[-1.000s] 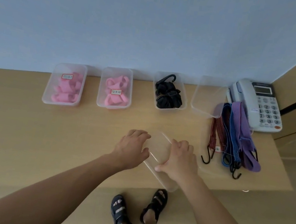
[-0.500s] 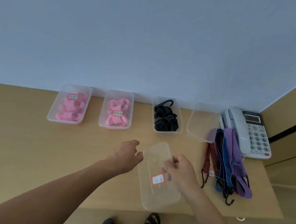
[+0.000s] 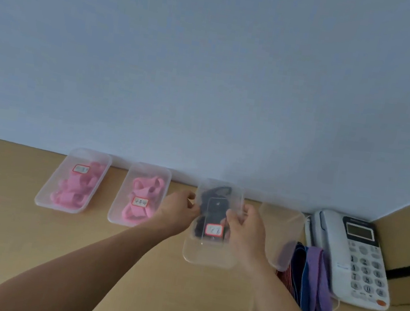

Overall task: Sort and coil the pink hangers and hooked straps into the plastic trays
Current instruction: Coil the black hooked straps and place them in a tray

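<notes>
Both hands hold a clear plastic lid (image 3: 210,254) with a red-edged label over the tray (image 3: 221,188) of coiled black straps. My left hand (image 3: 180,211) grips the lid's left edge, and my right hand (image 3: 245,228) grips its right edge. Two lidded trays of pink hangers (image 3: 74,181) (image 3: 140,196) stand in a row to the left along the wall. An empty clear tray (image 3: 282,236) sits to the right. Loose hooked straps (image 3: 313,280) in purple, blue and red lie beside it, partly hidden by my right forearm.
A white desk telephone (image 3: 351,257) stands at the table's right end against a tan cabinet side. The blue wall runs right behind the trays. The tan tabletop (image 3: 12,246) stretches left and towards me.
The lid went from the near table edge up and away to above the black-strap tray. Both hands went with it, and the camera tilted up.
</notes>
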The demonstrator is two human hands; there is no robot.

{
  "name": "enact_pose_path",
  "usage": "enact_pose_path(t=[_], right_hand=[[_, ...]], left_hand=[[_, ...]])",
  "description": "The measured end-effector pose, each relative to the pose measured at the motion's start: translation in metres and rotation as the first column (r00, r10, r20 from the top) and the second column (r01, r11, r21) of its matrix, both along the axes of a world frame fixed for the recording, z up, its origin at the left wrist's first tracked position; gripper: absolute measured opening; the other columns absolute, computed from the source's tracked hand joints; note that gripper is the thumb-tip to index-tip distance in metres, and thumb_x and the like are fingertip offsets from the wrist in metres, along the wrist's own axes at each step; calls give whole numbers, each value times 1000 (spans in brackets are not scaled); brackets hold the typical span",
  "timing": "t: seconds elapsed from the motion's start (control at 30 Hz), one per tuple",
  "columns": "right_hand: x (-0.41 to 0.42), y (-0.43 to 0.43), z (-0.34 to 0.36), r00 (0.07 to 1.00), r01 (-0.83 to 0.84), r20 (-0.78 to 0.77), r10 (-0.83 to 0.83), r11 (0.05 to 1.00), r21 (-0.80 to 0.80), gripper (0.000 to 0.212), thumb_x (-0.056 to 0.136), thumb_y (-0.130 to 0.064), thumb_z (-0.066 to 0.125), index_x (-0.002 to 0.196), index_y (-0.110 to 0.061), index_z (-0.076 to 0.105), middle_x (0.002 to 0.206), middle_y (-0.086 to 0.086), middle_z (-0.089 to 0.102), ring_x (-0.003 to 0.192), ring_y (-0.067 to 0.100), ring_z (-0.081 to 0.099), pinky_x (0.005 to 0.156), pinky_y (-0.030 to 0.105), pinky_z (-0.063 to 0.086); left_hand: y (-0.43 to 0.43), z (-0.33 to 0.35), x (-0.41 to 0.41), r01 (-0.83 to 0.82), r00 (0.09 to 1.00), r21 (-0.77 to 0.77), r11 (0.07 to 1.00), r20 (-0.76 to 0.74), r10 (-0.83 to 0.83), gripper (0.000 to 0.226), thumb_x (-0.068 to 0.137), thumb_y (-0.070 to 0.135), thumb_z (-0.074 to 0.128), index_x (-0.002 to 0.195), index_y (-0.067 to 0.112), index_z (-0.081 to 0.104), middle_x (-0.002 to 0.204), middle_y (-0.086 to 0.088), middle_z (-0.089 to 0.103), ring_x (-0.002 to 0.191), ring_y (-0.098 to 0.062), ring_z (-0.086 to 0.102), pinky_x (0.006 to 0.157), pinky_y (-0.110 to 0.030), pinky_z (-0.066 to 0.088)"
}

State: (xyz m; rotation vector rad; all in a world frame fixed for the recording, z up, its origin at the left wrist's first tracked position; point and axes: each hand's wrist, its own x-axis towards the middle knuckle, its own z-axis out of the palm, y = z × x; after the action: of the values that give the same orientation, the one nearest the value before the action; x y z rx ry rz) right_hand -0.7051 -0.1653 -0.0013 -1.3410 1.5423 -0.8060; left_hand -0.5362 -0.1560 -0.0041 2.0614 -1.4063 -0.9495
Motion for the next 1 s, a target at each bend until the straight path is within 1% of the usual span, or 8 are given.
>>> enact_pose_path(t=[0.07,0.13,0.3,0.43,0.53,0.73,0.87,1.0], right_hand=[[3,-20,-8,1000,-15,18,14,999,41,15,94,-18,57,106,-10,54,69,0,70,56,13,62,59,33,52],[4,-36,-17,999,-40,3,40,997,70,13,94,-21,56,105,-14,55,69,-1,71,55,10,59,58,26,47],[1,-59,-34,993,-91,-68,99,989,114,6,93,-26,57,92,-23,52,75,1,70,69,25,64,70,39,51],[-5,-62,-39,977,-86,-189,101,993,86,13,91,-32,63,87,-23,54,78,1,65,69,24,65,63,36,52],[-8,-65,-39,916,-103,-392,85,994,-25,16,88,-35,65,86,-23,54,77,-8,58,66,13,55,54,25,35],[-8,-70,-34,844,-115,-527,105,993,14,35,88,-38,63,113,-14,60,108,3,61,100,25,58,75,30,42],[-8,-69,-32,823,-125,-548,149,989,81,22,93,-34,59,104,-15,62,97,1,67,81,22,56,67,28,39],[-5,-58,-36,803,-145,-573,162,987,76,17,94,-32,59,101,-16,60,87,-4,60,75,17,49,64,27,36]], left_hand=[[-15,-5,-2,-31,999,7,999,27,31,16,92,20,55,101,10,64,70,3,60,67,-19,57,62,-31,46],[-27,-10,-4,-69,995,25,997,70,67,19,93,19,54,109,13,63,80,3,64,73,-19,60,63,-29,45],[-44,-29,-6,-117,988,55,992,112,110,17,95,18,54,107,13,65,76,13,59,67,-2,55,52,-16,38],[-45,-37,-9,-151,988,60,987,18,150,19,95,20,52,110,16,64,80,10,65,67,-6,59,55,-20,41],[-46,-39,-8,-197,971,95,976,-122,207,18,93,18,54,110,17,61,75,3,67,64,-11,61,54,-25,48],[-49,-43,-5,-220,944,173,960,-212,254,12,93,13,54,101,18,62,89,-4,67,80,-22,66,69,-36,59],[-43,-44,-3,-234,944,220,947,-182,276,6,92,17,51,92,15,57,91,-12,66,79,-25,63,70,-41,58],[-35,-47,0,-232,947,241,942,-164,275,12,92,23,49,83,16,50,77,-6,58,67,-19,54,54,-30,45]])
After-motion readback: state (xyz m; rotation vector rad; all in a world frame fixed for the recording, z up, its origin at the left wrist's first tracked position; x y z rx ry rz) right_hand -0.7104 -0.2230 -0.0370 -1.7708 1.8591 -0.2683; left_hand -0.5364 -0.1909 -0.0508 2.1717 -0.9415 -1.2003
